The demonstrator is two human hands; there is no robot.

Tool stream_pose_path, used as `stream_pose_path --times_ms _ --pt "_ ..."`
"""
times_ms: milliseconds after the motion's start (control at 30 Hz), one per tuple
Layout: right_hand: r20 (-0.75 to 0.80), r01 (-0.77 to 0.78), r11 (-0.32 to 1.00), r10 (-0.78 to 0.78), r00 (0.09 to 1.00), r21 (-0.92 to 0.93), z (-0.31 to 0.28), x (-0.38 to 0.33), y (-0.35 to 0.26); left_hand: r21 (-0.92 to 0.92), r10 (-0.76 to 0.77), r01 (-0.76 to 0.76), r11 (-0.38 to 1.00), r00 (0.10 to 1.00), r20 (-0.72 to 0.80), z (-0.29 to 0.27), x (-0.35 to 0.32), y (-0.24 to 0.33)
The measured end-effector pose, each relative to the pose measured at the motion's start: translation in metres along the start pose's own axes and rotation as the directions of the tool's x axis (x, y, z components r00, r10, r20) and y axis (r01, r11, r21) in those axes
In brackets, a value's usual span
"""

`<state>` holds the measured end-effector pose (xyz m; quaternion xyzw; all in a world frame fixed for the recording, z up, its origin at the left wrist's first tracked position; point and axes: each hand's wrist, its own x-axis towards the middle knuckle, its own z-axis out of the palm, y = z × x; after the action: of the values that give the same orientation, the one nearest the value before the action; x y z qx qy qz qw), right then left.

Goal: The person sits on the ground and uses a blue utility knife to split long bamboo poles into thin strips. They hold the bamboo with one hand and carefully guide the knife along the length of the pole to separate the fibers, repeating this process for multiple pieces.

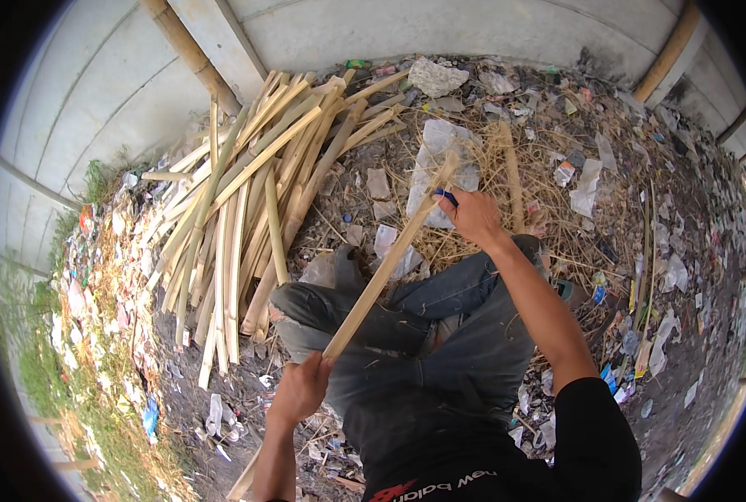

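A long, pale split bamboo strip (379,280) slants across my folded legs, rising from lower left to upper right. My left hand (300,387) is closed around its near end by my thigh. Up by the far part, my right hand (473,217) is closed against the strip's right edge. A small blue thing (446,197) shows at its thumb and fingers; the hand hides most of it, and its kind cannot be made out. Beneath the strip's frayed far end lies a pale flat slab (423,163). Thin bamboo shavings (482,251) are scattered around it.
Front left, a large pile of split bamboo strips (247,159) leans toward the concrete wall (440,33). A whitish rock (436,77) sits near that wall. One more bamboo piece (511,180) lies right of the slab. Litter (586,188) covers much of the ground.
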<state>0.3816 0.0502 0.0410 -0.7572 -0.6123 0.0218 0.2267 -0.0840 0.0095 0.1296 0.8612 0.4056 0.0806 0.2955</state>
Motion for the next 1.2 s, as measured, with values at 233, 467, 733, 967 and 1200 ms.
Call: stream_pose_path --times_ms 233,467,733,967,1200 --pt "-0.035 0.037 0.996 -0.035 0.999 0.086 0.004 -0.004 0.001 -0.144 -0.101 0.112 0.983 0.992 0.076 0.0 -0.012 -0.008" --pt "0.557 -0.585 -0.123 -0.205 0.805 0.801 0.005 -0.012 -0.01 -0.285 -0.256 0.313 0.906 0.942 0.219 -0.008 -0.016 -0.014" --pt "0.123 -0.097 0.766 0.024 0.992 0.636 -0.051 -0.009 -0.002 -0.188 -0.197 0.219 0.957 0.972 0.13 -0.008 -0.017 -0.017" --pt "-0.16 0.23 0.921 -0.188 0.969 0.313 -0.041 0.001 -0.018 -0.167 -0.157 0.176 0.97 0.98 0.121 -0.01 -0.009 -0.007" --pt "-0.073 0.013 0.799 0.038 0.997 0.601 -0.028 0.013 -0.009 -0.125 -0.124 0.142 0.982 0.983 0.137 -0.016 -0.013 -0.01"
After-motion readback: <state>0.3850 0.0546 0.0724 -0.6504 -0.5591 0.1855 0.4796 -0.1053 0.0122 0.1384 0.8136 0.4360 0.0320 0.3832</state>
